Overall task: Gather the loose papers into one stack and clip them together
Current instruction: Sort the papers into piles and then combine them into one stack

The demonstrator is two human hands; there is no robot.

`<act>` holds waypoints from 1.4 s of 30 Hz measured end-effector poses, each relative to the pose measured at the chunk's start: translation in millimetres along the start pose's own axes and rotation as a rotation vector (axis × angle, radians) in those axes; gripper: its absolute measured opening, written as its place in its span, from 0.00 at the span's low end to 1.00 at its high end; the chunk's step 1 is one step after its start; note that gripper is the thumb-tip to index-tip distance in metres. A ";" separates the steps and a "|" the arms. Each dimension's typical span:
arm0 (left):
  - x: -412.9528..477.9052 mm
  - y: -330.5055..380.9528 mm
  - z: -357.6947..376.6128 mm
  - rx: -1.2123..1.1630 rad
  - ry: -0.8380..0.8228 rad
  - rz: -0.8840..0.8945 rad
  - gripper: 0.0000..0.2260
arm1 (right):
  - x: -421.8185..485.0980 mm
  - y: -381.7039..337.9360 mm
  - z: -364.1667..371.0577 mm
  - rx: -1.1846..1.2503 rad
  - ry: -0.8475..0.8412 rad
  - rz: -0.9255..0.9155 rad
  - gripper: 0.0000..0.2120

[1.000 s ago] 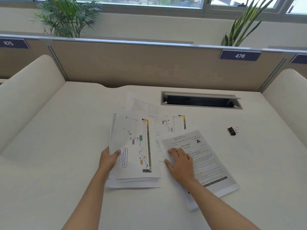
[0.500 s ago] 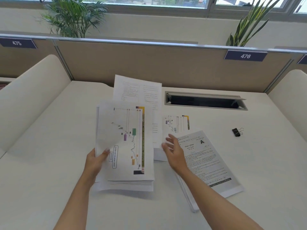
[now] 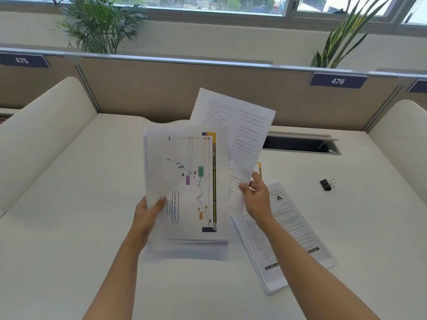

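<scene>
My left hand (image 3: 147, 212) grips the left edge of a small stack of chart papers (image 3: 187, 185), lifted off the white desk (image 3: 69, 215) and tilted toward me. My right hand (image 3: 256, 195) pinches the lower corner of a two-column text sheet (image 3: 235, 132), held up behind and to the right of the chart stack. A thick booklet marked "A" (image 3: 291, 234) lies flat on the desk under my right forearm. Another chart sheet (image 3: 259, 168) peeks out beneath the raised sheet. A black binder clip (image 3: 326, 184) lies apart at the right.
A cable slot (image 3: 300, 144) with its lid open is set into the desk behind the papers. A beige partition (image 3: 143, 88) with number tags 475 and 476 closes the back. Cream side panels flank the desk. Plants stand by the window.
My left hand has lifted the chart stack higher. My right hand left the booklet, reached forward and took the text sheet, now raised off the desk.
</scene>
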State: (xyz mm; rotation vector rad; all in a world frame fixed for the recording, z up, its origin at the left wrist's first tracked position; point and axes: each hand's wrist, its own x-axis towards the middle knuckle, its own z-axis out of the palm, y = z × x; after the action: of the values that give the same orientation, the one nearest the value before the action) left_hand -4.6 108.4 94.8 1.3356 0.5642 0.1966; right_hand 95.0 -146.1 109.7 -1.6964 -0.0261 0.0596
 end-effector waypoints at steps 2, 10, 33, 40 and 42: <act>1.3 1.8 1.9 -0.003 -0.009 -0.001 0.04 | -7.6 5.1 -3.6 0.006 -0.050 0.004 0.16; 2.5 1.0 3.1 0.002 -0.044 -0.012 0.05 | -17.9 19.5 -37.8 -0.139 -0.188 0.091 0.19; -14.3 3.6 38.6 -0.027 -0.057 0.106 0.09 | -36.0 5.2 -13.7 0.115 -0.202 0.182 0.22; -16.9 12.1 46.3 -0.097 0.048 0.260 0.19 | -34.4 -8.2 -8.4 0.157 -0.238 0.052 0.14; -18.4 11.3 48.7 -0.134 0.085 0.323 0.12 | -36.1 -11.1 -8.4 0.167 -0.232 0.018 0.28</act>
State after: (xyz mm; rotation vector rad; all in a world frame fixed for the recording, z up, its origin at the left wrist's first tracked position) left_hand 5.7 60.9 116.6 1.2862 0.3962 0.5487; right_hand 59.6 -154.9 122.6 -1.5157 -0.1745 0.2654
